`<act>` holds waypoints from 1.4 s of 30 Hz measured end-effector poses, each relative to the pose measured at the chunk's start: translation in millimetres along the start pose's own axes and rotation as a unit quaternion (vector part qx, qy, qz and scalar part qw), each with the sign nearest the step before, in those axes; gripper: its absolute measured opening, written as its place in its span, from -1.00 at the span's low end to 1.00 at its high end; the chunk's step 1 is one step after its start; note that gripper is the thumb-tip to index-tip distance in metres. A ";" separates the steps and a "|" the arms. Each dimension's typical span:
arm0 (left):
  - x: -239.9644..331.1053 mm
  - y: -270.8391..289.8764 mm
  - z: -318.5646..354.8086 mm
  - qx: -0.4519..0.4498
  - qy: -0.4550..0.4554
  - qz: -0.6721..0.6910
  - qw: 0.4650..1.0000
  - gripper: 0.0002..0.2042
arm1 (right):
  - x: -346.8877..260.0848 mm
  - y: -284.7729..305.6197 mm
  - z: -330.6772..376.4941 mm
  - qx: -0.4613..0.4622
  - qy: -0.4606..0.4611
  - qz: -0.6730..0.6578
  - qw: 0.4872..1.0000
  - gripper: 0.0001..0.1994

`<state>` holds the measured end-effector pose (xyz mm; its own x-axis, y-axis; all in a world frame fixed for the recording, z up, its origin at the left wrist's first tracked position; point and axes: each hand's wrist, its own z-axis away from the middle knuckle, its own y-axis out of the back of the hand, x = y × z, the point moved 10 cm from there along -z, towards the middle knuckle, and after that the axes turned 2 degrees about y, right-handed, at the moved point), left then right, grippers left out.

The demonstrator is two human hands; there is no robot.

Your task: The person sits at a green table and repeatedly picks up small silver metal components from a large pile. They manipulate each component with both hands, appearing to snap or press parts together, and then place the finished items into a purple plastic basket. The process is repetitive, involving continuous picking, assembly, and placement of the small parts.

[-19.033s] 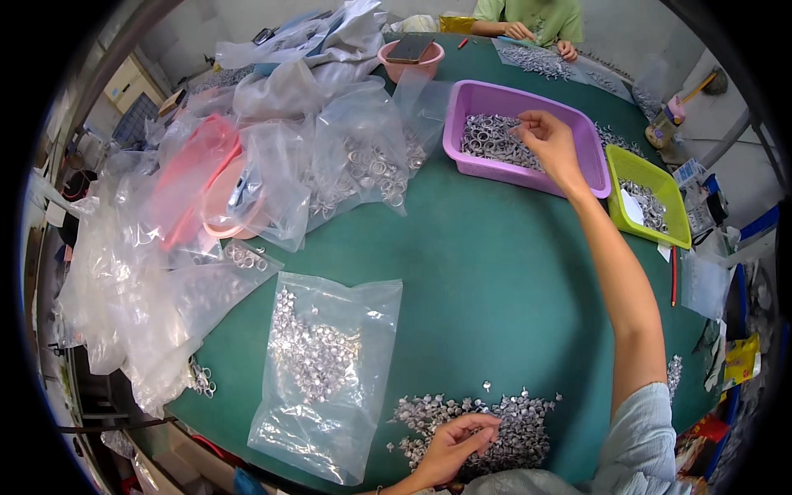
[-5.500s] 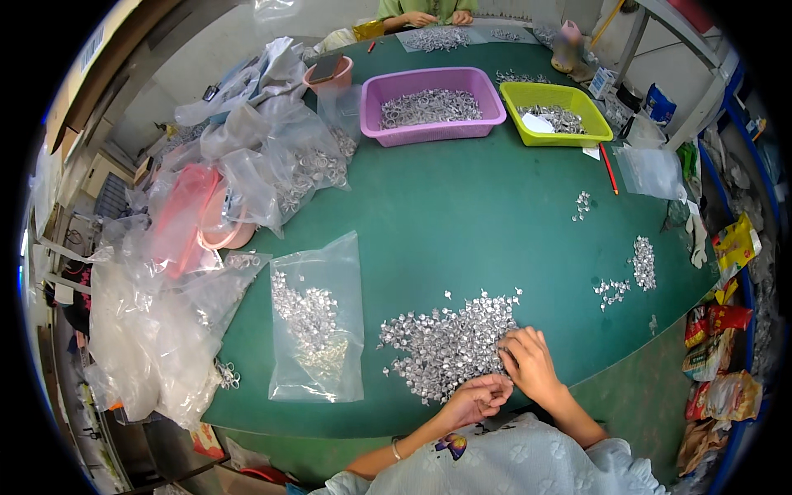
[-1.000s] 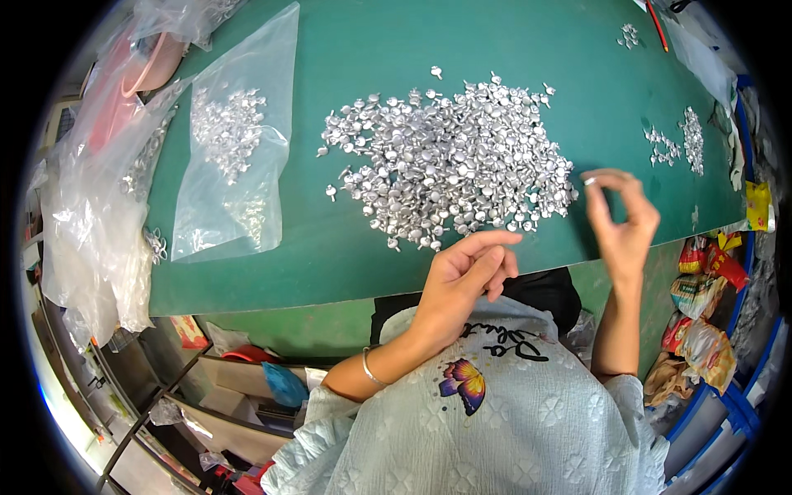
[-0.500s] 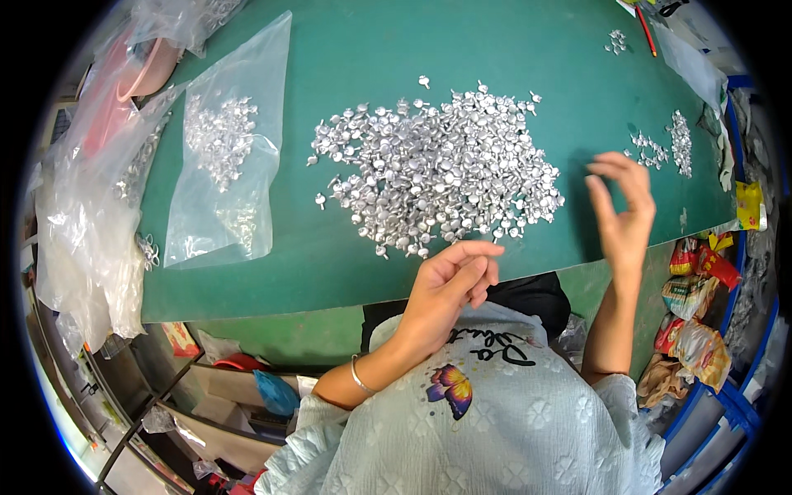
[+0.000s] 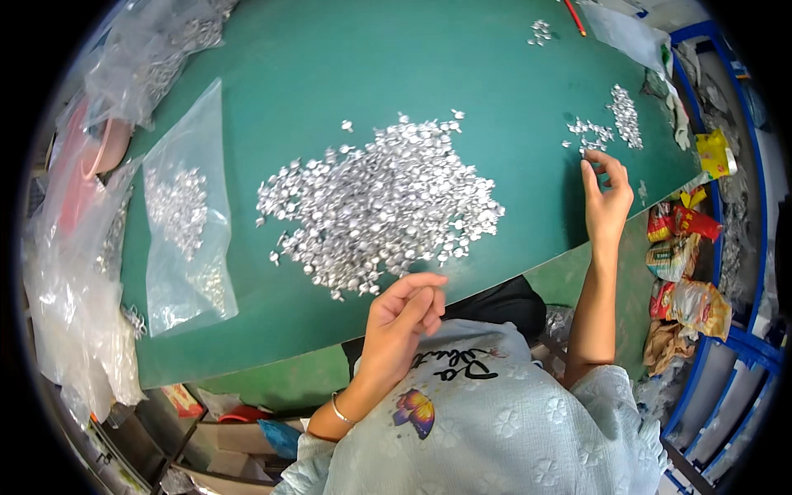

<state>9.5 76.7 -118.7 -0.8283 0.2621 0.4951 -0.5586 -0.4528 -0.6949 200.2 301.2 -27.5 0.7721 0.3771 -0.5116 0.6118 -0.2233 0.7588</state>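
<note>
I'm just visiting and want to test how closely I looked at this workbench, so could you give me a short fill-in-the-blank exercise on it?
1. The big pile of small silver parts lies on a table whose top is ____ in colour.
2. The clear plastic bag lies to the ____ of that pile.
3. The right hand reaches toward a ____ heap of parts than the big pile.
4. The left hand has a thin bracelet on its ____.

Missing words: green; left; smaller; wrist
</note>
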 end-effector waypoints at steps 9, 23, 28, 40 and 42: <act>-9.7 -16.6 -14.0 -0.012 0.037 -0.045 0.998 -0.82 | -6.9 -30.5 -17.4 -0.055 0.144 0.089 0.984 -0.85; -12.1 -24.1 -18.4 -0.024 0.028 -0.052 0.998 -0.82 | -8.4 -52.7 41.8 -0.155 -0.233 -0.633 0.722 -0.85; -13.3 -21.5 -17.4 -0.035 0.032 -0.069 0.996 -0.83 | 14.1 -0.6 -14.2 0.044 0.098 0.040 0.993 -0.91; -11.2 -11.2 -9.5 -0.038 0.009 -0.054 0.998 -0.83 | -149.5 -64.2 54.7 -0.184 0.204 -0.195 0.942 -0.78; -11.0 -10.8 -7.8 -0.041 0.004 -0.051 0.998 -0.83 | -166.3 -71.8 64.8 -0.193 0.260 -0.153 0.934 -0.79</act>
<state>24.3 85.3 -120.7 -0.7669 0.3097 0.5621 -0.6416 -0.3515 -0.6817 39.0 196.3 -23.1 0.3226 0.7779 -0.5393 0.6043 0.2693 0.7499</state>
